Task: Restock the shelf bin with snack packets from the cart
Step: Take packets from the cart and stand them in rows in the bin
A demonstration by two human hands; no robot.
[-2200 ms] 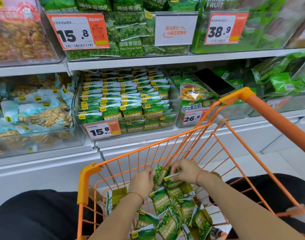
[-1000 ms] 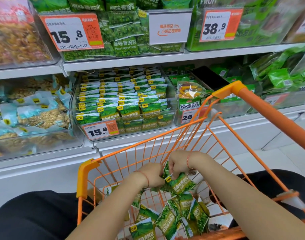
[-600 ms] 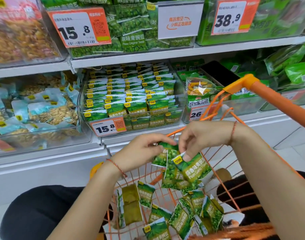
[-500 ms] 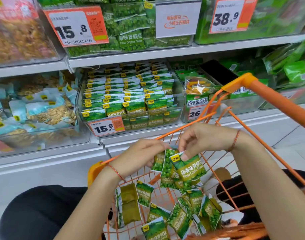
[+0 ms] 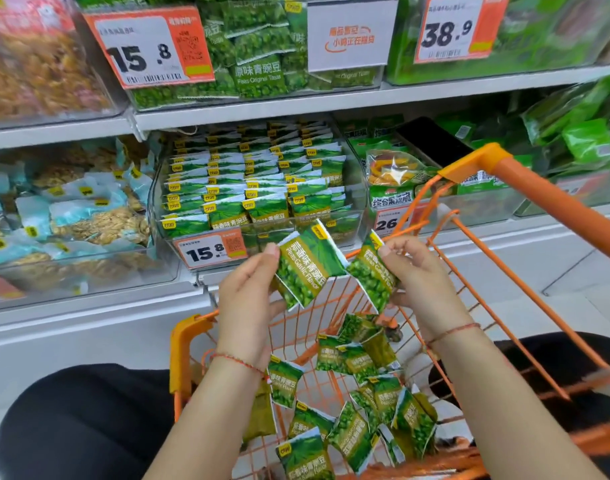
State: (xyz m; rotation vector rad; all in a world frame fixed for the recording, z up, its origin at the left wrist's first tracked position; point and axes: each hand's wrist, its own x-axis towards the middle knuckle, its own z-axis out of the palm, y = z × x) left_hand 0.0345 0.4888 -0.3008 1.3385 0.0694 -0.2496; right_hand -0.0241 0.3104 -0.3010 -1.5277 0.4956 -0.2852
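Green pea packets, raised over orange cart (image 5: 179, 344): left hand (image 5: 244, 299) pinches one packet (image 5: 305, 268), long axis toward 1 o'clock; right hand (image 5: 418, 282) grips another (image 5: 371, 275); shelf bin (image 5: 360, 216) lies at 12 o'clock, left hand nearer.

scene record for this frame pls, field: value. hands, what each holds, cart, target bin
left hand: grip on a green pea packet, thumb on its upper edge, held above the cart
right hand: grip on a second pea packet, tilted
cart: orange wire basket, loose pea packets lying in the bottom
target bin: clear shelf bin, rows of matching green packets standing inside
price tag: reads 15.8, on the bin front
progress: both held packets not yet in the bin
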